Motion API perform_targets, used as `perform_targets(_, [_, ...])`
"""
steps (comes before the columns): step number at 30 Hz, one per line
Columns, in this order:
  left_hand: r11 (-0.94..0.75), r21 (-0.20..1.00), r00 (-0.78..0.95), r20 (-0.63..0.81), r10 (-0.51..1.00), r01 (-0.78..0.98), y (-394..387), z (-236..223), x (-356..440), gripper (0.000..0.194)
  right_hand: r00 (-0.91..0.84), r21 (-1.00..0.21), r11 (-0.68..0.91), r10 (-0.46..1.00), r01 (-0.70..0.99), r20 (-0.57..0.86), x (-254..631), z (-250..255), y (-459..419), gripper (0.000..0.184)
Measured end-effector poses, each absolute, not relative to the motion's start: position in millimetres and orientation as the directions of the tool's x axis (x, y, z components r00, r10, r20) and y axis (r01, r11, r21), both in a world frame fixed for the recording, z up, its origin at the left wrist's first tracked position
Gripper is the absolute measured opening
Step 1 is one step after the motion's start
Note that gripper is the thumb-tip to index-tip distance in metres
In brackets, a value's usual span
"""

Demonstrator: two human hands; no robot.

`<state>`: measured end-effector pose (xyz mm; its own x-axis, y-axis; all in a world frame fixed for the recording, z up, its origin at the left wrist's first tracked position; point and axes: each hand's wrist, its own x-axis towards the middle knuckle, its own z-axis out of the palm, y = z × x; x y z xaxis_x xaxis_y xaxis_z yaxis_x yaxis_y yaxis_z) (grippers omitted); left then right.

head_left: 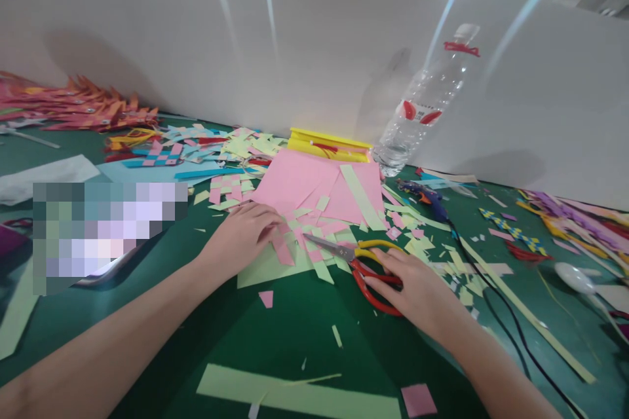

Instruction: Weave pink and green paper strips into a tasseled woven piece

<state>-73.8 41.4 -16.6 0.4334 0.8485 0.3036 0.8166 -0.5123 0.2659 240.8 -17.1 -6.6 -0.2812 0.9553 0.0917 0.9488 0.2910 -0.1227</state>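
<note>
My left hand (246,230) rests on the green table with its fingers curled down onto a heap of pink and pale green paper strips (307,239). My right hand (417,291) lies over the red and yellow handles of a pair of scissors (361,262). The scissors lie flat, blades together and pointing left toward the strips. Pink paper sheets (304,186) lie just behind the strips.
A clear plastic bottle (425,105) leans on the white wall behind. A yellow folded stack (328,144) sits beside it. A glue gun (427,198) with a black cord (496,308) lies to the right. Woven paper pieces (157,157), orange paper shapes (83,105) and scraps cover the table.
</note>
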Motion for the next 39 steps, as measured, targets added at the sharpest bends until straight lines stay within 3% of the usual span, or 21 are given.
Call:
perform_targets(4, [-0.517, 0.264, 0.438, 0.305, 0.846, 0.814, 41.6, -16.3, -73.9, 0.033, -0.287, -0.136, 0.291, 0.957, 0.947, 0.049, 238.7, -0.8, -16.5, 0.047])
perform_targets(18, [-0.525, 0.265, 0.440, 0.320, 0.839, 0.809, 42.5, -18.2, -74.4, 0.031, -0.347, -0.067, 0.357, 0.929, 0.932, 0.131, 235.9, 6.7, -14.5, 0.044])
perform_targets(26, [-0.534, 0.277, 0.447, 0.322, 0.835, 0.799, 42.0, -17.1, -74.1, 0.033, -0.199, -0.169, 0.284, 0.897, 0.944, 0.395, 249.8, -2.4, -11.8, 0.050])
perform_targets(31, [-0.519, 0.277, 0.436, 0.309, 0.845, 0.809, 42.4, -16.2, -74.7, 0.032, -0.046, -0.076, 0.104, 0.838, 0.992, 0.543, 266.0, 0.6, -3.1, 0.053])
perform_targets(35, [-0.523, 0.264, 0.442, 0.309, 0.842, 0.811, 42.1, -15.0, -74.0, 0.034, 0.050, -0.003, -0.055, 0.885, 0.998, 0.462, 273.9, 2.6, 0.6, 0.052])
perform_targets(39, [-0.507, 0.266, 0.420, 0.324, 0.848, 0.820, 41.1, -14.1, -73.0, 0.034, 0.084, 0.043, -0.102, 0.945, 0.994, 0.317, 275.8, 1.2, 1.6, 0.048])
